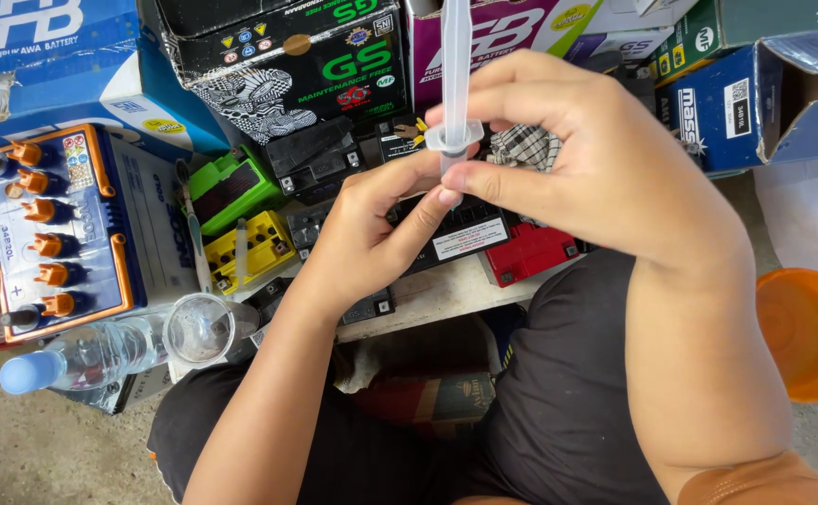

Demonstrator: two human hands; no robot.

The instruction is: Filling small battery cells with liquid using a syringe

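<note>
Both pinching a clear syringe (455, 103) over the black battery (456, 234): right hand (596, 150) up top, left hand (381, 234) lower.

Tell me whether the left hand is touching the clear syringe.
Touching. The head view shows the left hand with its fingertips pressed against the clear syringe just below its flange, while the right hand pinches the flange.
</note>
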